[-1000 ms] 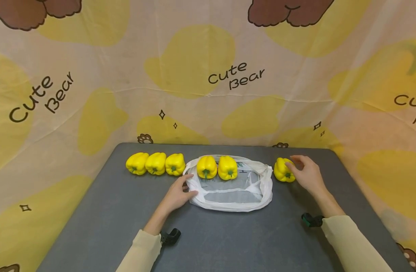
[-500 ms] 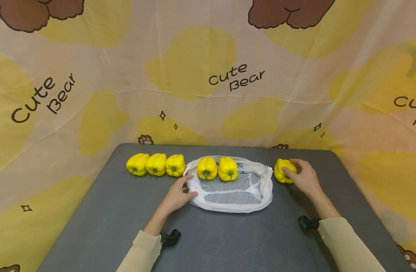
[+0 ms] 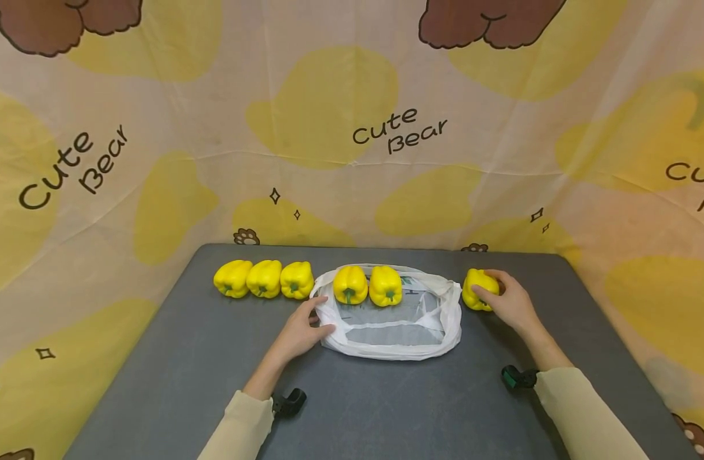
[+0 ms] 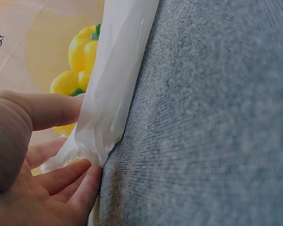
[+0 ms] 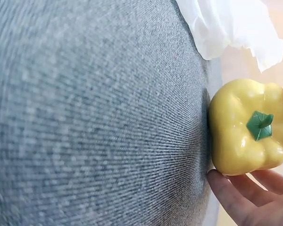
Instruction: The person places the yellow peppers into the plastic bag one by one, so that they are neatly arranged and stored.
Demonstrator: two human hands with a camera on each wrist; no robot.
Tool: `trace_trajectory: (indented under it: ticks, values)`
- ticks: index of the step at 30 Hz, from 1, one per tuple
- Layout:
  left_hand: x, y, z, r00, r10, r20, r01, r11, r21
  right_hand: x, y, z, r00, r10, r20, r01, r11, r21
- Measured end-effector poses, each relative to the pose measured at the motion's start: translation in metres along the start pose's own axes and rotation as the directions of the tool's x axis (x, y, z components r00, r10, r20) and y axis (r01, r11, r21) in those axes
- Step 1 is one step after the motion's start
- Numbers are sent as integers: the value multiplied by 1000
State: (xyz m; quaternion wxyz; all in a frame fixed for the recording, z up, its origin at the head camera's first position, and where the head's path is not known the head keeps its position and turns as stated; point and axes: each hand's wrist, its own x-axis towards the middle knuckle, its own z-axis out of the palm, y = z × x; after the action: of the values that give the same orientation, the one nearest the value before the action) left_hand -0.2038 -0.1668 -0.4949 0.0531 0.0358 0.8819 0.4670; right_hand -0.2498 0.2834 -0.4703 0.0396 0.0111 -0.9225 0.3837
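Observation:
In the head view, a white plastic bag (image 3: 386, 348) lies with its mouth spread wide at the table's middle. Two yellow bell peppers, one of them the left pepper (image 3: 350, 285), sit inside at its far side. My left hand (image 3: 297, 329) holds the bag's left rim; the left wrist view has the thumb and fingers around the white plastic (image 4: 108, 84). To the right of the bag, my right hand (image 3: 513, 300) grips another yellow bell pepper (image 3: 476, 291). The right wrist view shows its green stem (image 5: 261, 125), with fingers underneath and the thumb tip at the upper edge.
Three yellow peppers (image 3: 264, 279) stand in a row left of the bag, close to its rim. The dark grey table (image 3: 398, 409) ends at a patterned cloth backdrop (image 3: 306, 128) behind and at the sides.
My right hand has closed around the right-hand pepper, which has turned and shifted slightly left. The left hand, bag and other peppers stay in place.

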Motion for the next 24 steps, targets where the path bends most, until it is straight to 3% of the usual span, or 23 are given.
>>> trace_trajectory:
  ticks: [24]
  values:
    - [1,0,1,1000,17,4,-17,1000,0,-6,-9,-6,997,-37,-63,39,998,38]
